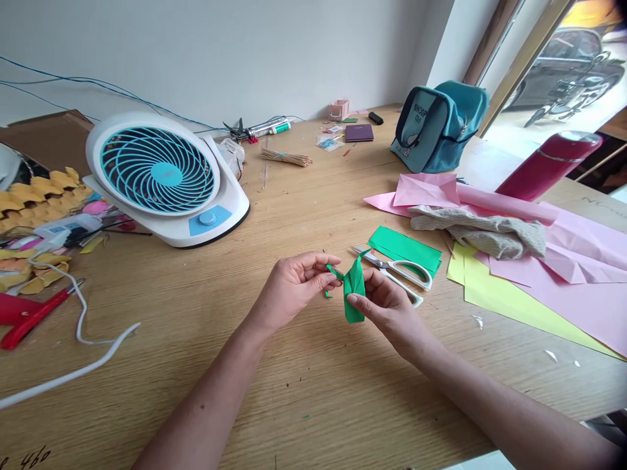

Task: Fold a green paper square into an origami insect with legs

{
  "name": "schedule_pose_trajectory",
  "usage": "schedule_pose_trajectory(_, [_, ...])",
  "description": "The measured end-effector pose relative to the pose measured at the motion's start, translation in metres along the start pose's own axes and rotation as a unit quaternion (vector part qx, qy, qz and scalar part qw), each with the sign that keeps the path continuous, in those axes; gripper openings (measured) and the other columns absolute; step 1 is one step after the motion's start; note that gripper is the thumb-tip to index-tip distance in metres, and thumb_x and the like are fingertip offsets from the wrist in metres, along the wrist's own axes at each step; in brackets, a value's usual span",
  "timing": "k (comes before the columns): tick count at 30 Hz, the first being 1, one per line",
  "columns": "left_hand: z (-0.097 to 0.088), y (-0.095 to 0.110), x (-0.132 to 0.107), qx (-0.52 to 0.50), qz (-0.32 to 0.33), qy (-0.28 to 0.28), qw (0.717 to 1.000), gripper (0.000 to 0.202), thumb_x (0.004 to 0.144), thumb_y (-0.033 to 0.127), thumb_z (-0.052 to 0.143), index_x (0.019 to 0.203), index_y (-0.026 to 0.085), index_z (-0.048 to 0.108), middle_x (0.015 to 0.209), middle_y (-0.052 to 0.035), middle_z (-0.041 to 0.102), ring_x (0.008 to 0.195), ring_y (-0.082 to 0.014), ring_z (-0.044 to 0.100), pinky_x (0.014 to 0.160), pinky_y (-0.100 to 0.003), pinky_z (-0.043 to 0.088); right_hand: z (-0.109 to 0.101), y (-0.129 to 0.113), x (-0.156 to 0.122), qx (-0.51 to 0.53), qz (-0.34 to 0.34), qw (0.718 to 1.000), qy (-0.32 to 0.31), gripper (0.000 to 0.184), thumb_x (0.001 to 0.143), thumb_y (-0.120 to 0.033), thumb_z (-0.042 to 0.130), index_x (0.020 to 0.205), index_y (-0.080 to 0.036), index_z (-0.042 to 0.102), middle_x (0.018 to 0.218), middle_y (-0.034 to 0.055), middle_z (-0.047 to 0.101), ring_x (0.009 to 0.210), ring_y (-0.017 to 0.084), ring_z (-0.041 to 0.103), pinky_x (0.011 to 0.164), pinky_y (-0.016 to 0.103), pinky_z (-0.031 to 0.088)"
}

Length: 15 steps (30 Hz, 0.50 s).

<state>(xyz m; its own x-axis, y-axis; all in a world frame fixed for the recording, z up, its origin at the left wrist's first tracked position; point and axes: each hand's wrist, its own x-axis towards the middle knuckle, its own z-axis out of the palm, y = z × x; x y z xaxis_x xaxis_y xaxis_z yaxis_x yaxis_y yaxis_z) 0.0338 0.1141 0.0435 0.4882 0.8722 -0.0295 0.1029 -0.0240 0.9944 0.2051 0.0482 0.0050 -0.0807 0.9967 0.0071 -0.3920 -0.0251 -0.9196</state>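
Note:
Between my two hands is a piece of green paper, folded or cut to a leaf-like shape with a twisted tip at the top. My right hand grips its body, thumb in front and fingers behind. My left hand is closed, pinching a thin green twisted strip at the paper's left side; whether the strip is joined to it I cannot tell. Just behind my right hand lie white-handled scissors, partly over a stack of green paper rectangles.
A white and blue fan stands at the left, with a white cable nearer me. Pink paper, yellow paper and a grey glove cover the right side. Behind them are a red flask and a teal bag.

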Motion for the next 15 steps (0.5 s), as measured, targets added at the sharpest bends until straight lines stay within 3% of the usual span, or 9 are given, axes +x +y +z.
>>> schedule_pose_trajectory(8, [-0.012,0.001,0.001,0.061,0.026,-0.002,0.998,0.017,0.079,0.032,0.075,0.085,0.017,0.077,0.091,-0.0065,0.072,0.073,-0.0132,0.067,0.06,-0.022,0.055,0.0,0.0,-0.002,0.016,0.048,0.999,0.005,0.031,0.074,-0.039,0.084,0.086,-0.021,0.061,0.074,-0.0019,0.057,0.063,0.01,0.048,0.054,0.023,0.042])
schedule_pose_trajectory(11, [-0.012,0.001,0.001,0.044,-0.026,-0.01,0.999,0.019,0.079,0.033,0.074,0.084,0.015,0.077,0.071,-0.0039,0.07,0.065,-0.0124,0.065,0.061,-0.023,0.054,-0.001,0.002,-0.002,0.029,0.069,0.997,0.007,0.033,0.073,-0.039,0.084,0.088,-0.02,0.062,0.077,-0.0017,0.058,0.063,0.009,0.047,0.054,0.022,0.04])
schedule_pose_trajectory(15, [-0.008,-0.002,0.002,-0.027,-0.083,-0.014,0.996,0.023,0.073,0.035,0.078,0.085,0.014,0.077,0.074,-0.0045,0.071,0.07,-0.0136,0.066,0.057,-0.021,0.051,-0.003,0.004,-0.001,0.034,0.097,0.995,0.005,0.033,0.072,-0.037,0.085,0.091,-0.02,0.063,0.079,-0.0015,0.058,0.063,0.009,0.046,0.054,0.021,0.039])
